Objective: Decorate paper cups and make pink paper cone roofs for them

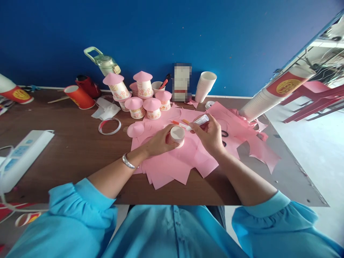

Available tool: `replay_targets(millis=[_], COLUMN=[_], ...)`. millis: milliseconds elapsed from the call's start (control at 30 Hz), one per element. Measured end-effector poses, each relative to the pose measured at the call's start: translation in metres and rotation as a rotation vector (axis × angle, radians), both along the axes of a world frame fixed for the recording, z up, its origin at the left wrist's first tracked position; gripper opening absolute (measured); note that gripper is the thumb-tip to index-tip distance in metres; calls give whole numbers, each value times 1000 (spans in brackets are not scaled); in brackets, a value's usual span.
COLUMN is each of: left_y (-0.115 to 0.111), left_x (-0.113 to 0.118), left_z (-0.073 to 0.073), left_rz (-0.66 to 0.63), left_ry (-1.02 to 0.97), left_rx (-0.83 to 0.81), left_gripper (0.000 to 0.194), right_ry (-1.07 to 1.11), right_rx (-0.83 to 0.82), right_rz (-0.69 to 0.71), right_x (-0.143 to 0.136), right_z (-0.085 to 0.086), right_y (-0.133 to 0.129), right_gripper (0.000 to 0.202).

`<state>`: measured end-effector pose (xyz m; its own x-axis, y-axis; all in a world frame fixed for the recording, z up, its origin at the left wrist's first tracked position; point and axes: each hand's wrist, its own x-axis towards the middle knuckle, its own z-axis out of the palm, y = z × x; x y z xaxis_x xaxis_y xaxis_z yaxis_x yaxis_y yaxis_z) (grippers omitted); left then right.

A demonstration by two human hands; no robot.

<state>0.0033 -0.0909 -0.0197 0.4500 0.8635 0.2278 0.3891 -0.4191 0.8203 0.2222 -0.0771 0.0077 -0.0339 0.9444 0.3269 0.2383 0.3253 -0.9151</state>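
My left hand (158, 141) is wrapped round a small paper cup (177, 133), its pale round end facing up, over the pink paper sheets (180, 168). In my right hand (212, 136), close to the cup's right side, is a thick white marker (201, 120), pinched between fingers and thumb. An orange-and-white pen (179, 123) shows just behind the cup; whether it touches my fingers I cannot tell. Beyond my left hand stand several little cup houses with pink cone roofs (153, 104) and flowers drawn on their sides. A loose pink cone (135, 129) lies nearer.
A stack of white cups (205, 86) stands by the blue wall, and a taller stack (276, 93) leans at right near pink scraps (264, 150). Leftward are a tape roll (109, 126), a red cup (79, 97), a green-lidded bottle (104, 62) and a power strip (25, 157).
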Motion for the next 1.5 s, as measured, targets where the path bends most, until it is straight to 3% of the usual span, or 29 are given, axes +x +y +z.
replay_targets(millis=[133,233,367,567,800,967,1233,1367,1500], left_y=[3,6,7,3,-3,-2,-3,-5,-5], left_x=[4,6,9,10,13,14,12,13,14], left_z=[-8,-19,-30,-23,-12,-11,-14,-11,-11], left_rz=[128,136,164,159,199,200,160,142,124], left_ry=[54,56,46,80,119,131,58,76,86], left_rx=[225,415,520,443,215,220,226,209,259], left_gripper=[58,59,59,65,61,60,60,59,52], right_ry=[-132,-233,-280,-242,16,-105,-63,23,-77], right_rx=[127,206,218,98,-23,34,-69,-68,-15], right_rz=[-21,-22,-23,-45,7,25,-2,-7,19], right_x=[-3,-5,-5,-1,-5,-8,-1,-4,-7], right_z=[5,5,3,-4,-1,3,-7,-1,6], right_y=[-10,-15,-16,-2,-5,-13,4,-2,-13], right_gripper=[27,22,20,28,34,27,37,37,36])
